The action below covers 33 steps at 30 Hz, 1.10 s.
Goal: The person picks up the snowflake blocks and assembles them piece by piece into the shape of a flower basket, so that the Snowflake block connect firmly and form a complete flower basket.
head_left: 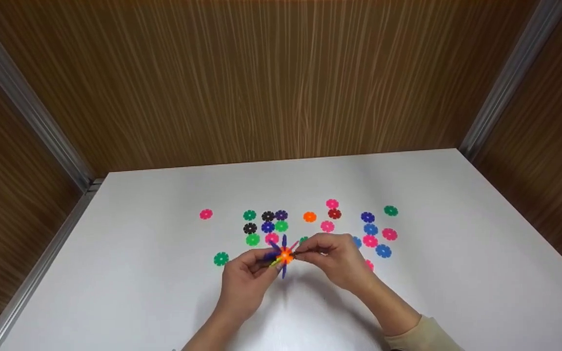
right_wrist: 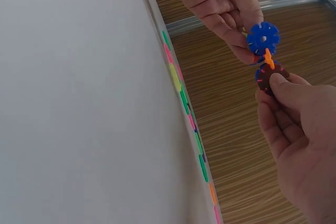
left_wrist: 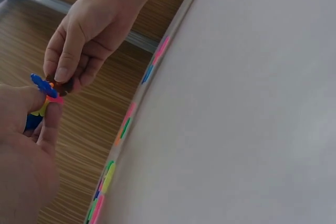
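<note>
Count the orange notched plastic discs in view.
2: one orange notched plastic disc lies flat on the white table; another orange disc is in the multicoloured disc cluster that the left hand grips. Others may be hidden there.

The head camera looks forward and down from above the near side of the table (head_left: pixel 139 287), far enough back to take in both side walls and the wooden back wall (head_left: pixel 281 83). The left wrist camera sits close to the left hand (head_left: pixel 247 280), tipped so the table's far edge runs steeply slanted. The right wrist camera, similarly near the right hand (head_left: pixel 343 261), leans the opposite way. Both wrist views share the two hands and the disc cluster (head_left: pixel 286 255) between them.
</note>
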Tool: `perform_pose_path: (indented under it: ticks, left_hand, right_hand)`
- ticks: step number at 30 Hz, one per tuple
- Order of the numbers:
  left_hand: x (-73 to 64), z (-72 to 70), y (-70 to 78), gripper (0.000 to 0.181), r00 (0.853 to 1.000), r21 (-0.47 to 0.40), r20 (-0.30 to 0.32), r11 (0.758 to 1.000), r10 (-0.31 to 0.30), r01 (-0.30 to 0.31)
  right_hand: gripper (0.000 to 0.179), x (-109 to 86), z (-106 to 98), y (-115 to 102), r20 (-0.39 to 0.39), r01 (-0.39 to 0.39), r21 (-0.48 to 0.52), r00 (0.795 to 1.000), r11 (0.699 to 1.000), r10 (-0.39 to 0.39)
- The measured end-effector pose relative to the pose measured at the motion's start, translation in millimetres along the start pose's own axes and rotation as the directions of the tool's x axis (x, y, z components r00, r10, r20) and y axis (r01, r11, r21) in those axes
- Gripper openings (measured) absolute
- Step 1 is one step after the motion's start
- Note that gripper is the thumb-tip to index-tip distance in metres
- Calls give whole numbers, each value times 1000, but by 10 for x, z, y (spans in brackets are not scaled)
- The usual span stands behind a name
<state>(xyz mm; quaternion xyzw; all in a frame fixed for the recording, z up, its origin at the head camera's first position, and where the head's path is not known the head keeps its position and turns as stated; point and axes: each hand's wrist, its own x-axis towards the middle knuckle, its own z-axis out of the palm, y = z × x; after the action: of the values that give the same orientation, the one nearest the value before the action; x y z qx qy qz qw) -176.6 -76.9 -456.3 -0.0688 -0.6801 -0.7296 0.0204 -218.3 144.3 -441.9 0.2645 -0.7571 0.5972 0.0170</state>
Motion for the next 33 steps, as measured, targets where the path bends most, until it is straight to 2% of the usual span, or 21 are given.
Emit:
perform_pose_path:
  ticks: [5, 8, 10, 13, 16, 20, 24, 26, 29, 33]
  left_hand:
    - [4, -13, 38, 24, 1000, -15, -14, 1000, -3, 2]
    - [38, -59, 73, 24, 996, -32, -87, 999, -19, 16]
    - [65, -113, 97, 23, 986, -26, -162, 999, -27, 24]
    - [118, -221, 126, 22, 962, 9, -271, 999, -29, 33]
    - [154, -295, 132, 22, 946, 36, -324, 998, -31, 45]
    - [165, -302, 110, 22, 949, 36, -315, 998, -29, 43]
    - [159, -268, 108, 22, 953, 39, -301, 998, -31, 45]
    - [161, -262, 113, 22, 952, 43, -305, 998, -33, 49]
    - [161, -267, 108, 22, 951, 52, -308, 997, -30, 49]
    - [140, -265, 83, 21, 955, 66, -295, 997, -5, 26]
  right_hand:
    - [14, 5, 20, -5, 7, -34, 42, 999, 999, 34]
    - [19, 32, 30, 24, -7, -72, 82, 997, 994, 72]
    - [20, 67, 47, 71, -11, -118, 78, 993, 990, 119]
    - [19, 171, 111, 172, 25, -190, 26, 982, 982, 189]
    - [20, 297, 213, 266, 103, -226, -60, 967, 972, 231]
    - [28, 414, 315, 349, 189, -188, -185, 956, 965, 223]
    - [31, 435, 332, 380, 225, -126, -295, 954, 947, 197]
    - [31, 430, 323, 379, 235, -106, -315, 954, 943, 186]
    - [31, 414, 299, 365, 236, -127, -316, 950, 940, 207]
    - [24, 357, 236, 317, 186, -197, -232, 952, 953, 242]
